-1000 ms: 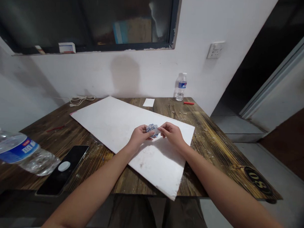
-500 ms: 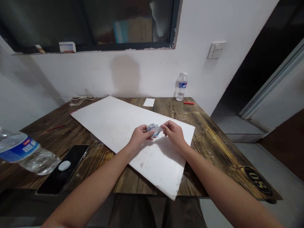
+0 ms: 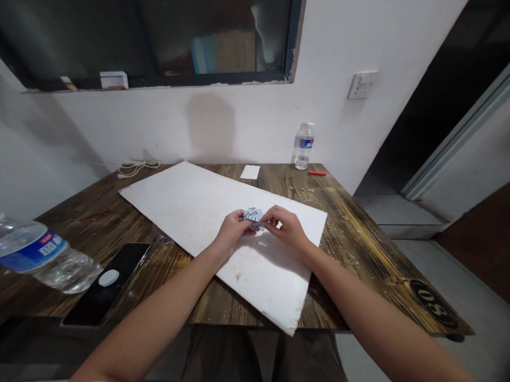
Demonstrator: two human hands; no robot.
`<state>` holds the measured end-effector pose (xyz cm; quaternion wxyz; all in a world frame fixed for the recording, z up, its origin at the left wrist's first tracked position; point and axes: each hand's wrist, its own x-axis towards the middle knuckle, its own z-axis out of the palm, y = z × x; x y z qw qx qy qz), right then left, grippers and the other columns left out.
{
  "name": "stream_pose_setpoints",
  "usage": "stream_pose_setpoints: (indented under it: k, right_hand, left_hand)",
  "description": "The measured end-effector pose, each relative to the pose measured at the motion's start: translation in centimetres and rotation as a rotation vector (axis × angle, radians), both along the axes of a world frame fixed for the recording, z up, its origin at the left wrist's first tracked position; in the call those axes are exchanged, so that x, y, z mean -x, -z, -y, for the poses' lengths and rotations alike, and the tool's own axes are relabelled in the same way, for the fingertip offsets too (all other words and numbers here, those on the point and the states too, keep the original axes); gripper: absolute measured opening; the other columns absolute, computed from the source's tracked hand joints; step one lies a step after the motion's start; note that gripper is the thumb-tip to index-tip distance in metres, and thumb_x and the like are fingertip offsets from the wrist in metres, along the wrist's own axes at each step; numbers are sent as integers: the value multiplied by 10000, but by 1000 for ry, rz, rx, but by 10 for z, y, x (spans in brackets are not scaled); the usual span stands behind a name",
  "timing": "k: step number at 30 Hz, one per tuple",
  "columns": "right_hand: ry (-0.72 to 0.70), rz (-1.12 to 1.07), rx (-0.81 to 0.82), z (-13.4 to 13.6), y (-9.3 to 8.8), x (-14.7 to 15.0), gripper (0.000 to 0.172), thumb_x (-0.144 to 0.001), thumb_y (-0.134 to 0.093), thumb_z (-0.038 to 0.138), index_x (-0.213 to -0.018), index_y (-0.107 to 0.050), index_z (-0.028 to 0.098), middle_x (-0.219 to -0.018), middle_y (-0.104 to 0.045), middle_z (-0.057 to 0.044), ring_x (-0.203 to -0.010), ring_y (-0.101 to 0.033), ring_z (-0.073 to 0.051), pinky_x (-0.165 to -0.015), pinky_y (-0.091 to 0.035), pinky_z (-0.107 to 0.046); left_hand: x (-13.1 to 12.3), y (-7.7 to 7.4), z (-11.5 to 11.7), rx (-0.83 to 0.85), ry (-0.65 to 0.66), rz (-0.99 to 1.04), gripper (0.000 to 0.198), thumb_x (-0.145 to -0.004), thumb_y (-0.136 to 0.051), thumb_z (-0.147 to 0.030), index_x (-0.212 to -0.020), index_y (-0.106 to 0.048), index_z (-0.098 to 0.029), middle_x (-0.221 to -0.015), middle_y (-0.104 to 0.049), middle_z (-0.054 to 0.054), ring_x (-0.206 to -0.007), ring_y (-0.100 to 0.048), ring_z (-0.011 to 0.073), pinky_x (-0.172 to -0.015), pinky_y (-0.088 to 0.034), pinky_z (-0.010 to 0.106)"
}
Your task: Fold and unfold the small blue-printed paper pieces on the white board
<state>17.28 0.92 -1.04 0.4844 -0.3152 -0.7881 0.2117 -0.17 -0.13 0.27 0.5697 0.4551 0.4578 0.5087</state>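
Note:
Above the white board (image 3: pixel 171 196), a small blue-and-white piece, thin like paper (image 3: pixel 253 215), with dark outlines, is pinched in my left hand (image 3: pixel 232 228). My left thumb lies across its lower left part and the fingers are behind it. My right hand (image 3: pixel 286 224) is closed at the right edge of the same piece, thumb and fingertips pressed together there. The fingers cover part of the piece, so its full shape does not show.
Left lie a large water bottle (image 3: pixel 31 247), a black phone (image 3: pixel 96 297) with a white disc (image 3: pixel 108 278) on it, and a cable (image 3: pixel 136 166). At the back are a white card (image 3: pixel 250 172), a small bottle (image 3: pixel 304 148) and a red pen-like stick (image 3: pixel 317 173).
The whitish flap between my hands no longer shows; the piece now displays more blue outlined pattern. My right hand has shifted slightly left and down, closer to my left hand.

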Motion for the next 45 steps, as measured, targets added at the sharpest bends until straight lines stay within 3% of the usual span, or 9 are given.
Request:
stream_pose_setpoints:
  k: [10,17,23,25,28,30,40,45]
  right_hand:
    - [115,149,-141,0,4,-2,86,-878,-584,221,-873,-669,218,-862,-600,-47,-791,-562,-165,-676,-448,-273]
    - [106,139,-69,0,2,-2,104,-871,-586,207,-906,-683,221,-891,-608,-43,-766,-580,-151,-641,-441,-251]
    - [52,144,58,2,2,0,114,-894,-568,219,-968,-653,234,-974,-662,-43,-839,-621,-164,-745,-474,-287]
    - [94,128,138,1,7,2,224,-864,-612,233,-1087,-590,245,-1028,-675,-48,-893,-632,-184,-760,-486,-310]
    - [148,203,217,-1,15,3,546,-785,-702,220,-1272,-457,229,-1179,-644,-112,-1053,-610,-238,-857,-478,-377]
    - [154,304,224,-2,17,4,609,-753,-731,206,-1292,-447,200,-1210,-624,-148,-1108,-584,-264,-891,-461,-394]
    - [164,515,154,4,4,7,341,-796,-668,159,-1116,-558,199,-1028,-675,-85,-976,-583,-228,-765,-413,-294]
    - [179,464,176,5,5,6,323,-780,-637,115,-1080,-564,207,-1001,-660,-64,-926,-581,-210,-750,-403,-287]
  left_hand:
    - [3,5,-3,-8,89,43,247,-637,-773,-197,-822,-624,-129,-768,-683,42,-662,-659,141,-629,-537,260]
    - [2,6,-3,-7,129,75,326,-627,-825,-267,-852,-638,-123,-823,-687,58,-743,-668,153,-678,-550,274]
    - [4,6,-6,1,11,99,242,-663,-783,-217,-840,-654,-113,-778,-681,44,-654,-644,116,-627,-540,233]
    - [5,5,-7,10,-35,101,207,-689,-755,-192,-852,-655,-114,-770,-680,43,-633,-642,109,-609,-535,221]
    - [5,4,-8,8,-75,100,191,-706,-730,-165,-876,-654,-122,-781,-681,39,-618,-645,104,-586,-531,212]
    - [5,4,-8,7,-78,101,186,-710,-725,-162,-878,-655,-124,-784,-681,36,-608,-643,100,-576,-528,208]
    - [4,2,-6,14,-64,80,168,-711,-721,-167,-859,-657,-120,-749,-675,31,-601,-627,89,-560,-518,188]
    - [4,3,-8,14,-85,65,159,-722,-707,-159,-867,-656,-120,-764,-679,37,-604,-631,91,-547,-519,188]
